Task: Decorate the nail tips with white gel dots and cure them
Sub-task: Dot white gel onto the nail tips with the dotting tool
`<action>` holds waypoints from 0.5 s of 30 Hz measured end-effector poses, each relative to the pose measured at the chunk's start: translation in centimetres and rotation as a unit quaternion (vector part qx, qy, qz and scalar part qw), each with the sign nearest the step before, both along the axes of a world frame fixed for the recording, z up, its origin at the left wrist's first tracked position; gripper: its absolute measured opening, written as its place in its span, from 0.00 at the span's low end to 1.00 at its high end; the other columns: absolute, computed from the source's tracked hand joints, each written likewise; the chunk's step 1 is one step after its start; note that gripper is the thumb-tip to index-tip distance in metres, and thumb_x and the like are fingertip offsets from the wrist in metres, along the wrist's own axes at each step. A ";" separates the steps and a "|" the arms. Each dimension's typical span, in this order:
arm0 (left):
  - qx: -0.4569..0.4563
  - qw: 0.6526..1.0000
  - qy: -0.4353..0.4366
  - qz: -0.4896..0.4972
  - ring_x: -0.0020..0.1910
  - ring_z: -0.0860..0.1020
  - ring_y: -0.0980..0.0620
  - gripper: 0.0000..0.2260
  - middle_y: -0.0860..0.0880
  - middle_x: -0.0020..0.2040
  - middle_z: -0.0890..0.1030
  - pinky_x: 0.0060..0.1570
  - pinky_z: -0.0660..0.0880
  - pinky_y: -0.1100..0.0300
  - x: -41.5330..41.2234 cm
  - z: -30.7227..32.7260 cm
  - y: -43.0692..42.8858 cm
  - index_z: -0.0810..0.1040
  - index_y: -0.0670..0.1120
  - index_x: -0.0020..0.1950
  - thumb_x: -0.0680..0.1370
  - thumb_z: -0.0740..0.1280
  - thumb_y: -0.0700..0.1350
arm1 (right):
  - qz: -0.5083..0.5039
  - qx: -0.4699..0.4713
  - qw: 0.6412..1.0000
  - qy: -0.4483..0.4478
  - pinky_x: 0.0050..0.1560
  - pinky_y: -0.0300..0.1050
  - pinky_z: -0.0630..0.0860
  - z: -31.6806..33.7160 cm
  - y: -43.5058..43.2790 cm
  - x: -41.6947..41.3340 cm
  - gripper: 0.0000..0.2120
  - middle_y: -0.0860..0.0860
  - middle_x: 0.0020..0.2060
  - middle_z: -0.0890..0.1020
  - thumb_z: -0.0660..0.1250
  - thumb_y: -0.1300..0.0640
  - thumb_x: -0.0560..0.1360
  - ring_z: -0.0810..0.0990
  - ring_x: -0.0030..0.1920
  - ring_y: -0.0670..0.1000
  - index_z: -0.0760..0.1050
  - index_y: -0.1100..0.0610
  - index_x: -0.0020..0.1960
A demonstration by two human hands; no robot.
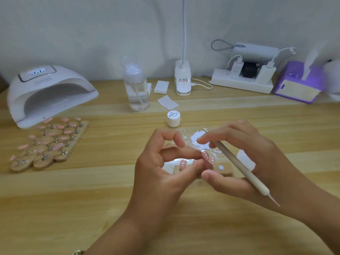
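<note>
Both hands work near the table's near edge, abt mid-way L to R. Left hand pinches a pink nail tip w/ white dots betw. thumb & finger. Right hand grips a dotting tool. Its metal end points to the far edge, over a smear of white gel. A little wood block under the hands has 1 more dotted tip. Just past the smear is a small white jar, lid on, so can't see inside. A clear bottle farther back has clear liquid in it. At the far L corner is a curing lamp, mouth facing the near edge, w/ a wood board of pink tips right by it. Plain wood shows betw. board & hands & along the near edge.
</note>
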State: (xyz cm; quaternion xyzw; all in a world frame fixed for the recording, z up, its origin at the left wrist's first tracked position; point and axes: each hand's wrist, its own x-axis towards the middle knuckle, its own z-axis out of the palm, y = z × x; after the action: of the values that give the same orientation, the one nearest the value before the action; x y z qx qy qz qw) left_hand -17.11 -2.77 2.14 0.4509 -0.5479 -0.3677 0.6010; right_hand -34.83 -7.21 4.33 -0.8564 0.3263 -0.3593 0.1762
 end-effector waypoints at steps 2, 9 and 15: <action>0.000 1.000 0.012 -0.006 0.45 0.85 0.48 0.18 0.49 0.41 0.87 0.46 0.78 0.31 0.0 0.0 0.0 0.68 0.52 0.47 0.71 0.76 0.41 | 0.000 -0.010 1.000 0.003 0.54 0.40 0.68 -0.2 -0.2 0.1 0.15 0.40 0.46 0.77 0.73 0.48 0.68 0.76 0.52 0.48 0.80 0.47 0.54; -0.016 1.000 -0.023 -0.007 0.48 0.85 0.49 0.18 0.51 0.41 0.87 0.47 0.78 0.33 0.0 -0.1 0.0 0.67 0.54 0.46 0.70 0.76 0.44 | 0.020 0.005 1.000 -0.012 0.52 0.38 0.69 0.2 -0.4 0.5 0.09 0.41 0.42 0.76 0.70 0.53 0.66 0.76 0.50 0.49 0.81 0.48 0.46; -0.026 0.996 -0.081 -0.021 0.51 0.84 0.56 0.20 0.55 0.46 0.86 0.48 0.76 0.71 0.2 -0.4 -0.1 0.71 0.55 0.50 0.69 0.79 0.41 | 0.023 0.016 1.000 -0.014 0.52 0.47 0.73 0.4 -0.1 -0.1 0.10 0.46 0.42 0.79 0.75 0.60 0.64 0.78 0.51 0.54 0.81 0.52 0.44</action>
State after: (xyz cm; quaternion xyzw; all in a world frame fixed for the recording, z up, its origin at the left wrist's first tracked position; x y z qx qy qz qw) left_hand -16.96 -2.89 1.77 0.4520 -0.6138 -0.3284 0.5578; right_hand -34.92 -7.35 4.76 -0.8557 0.3097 -0.3617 0.2024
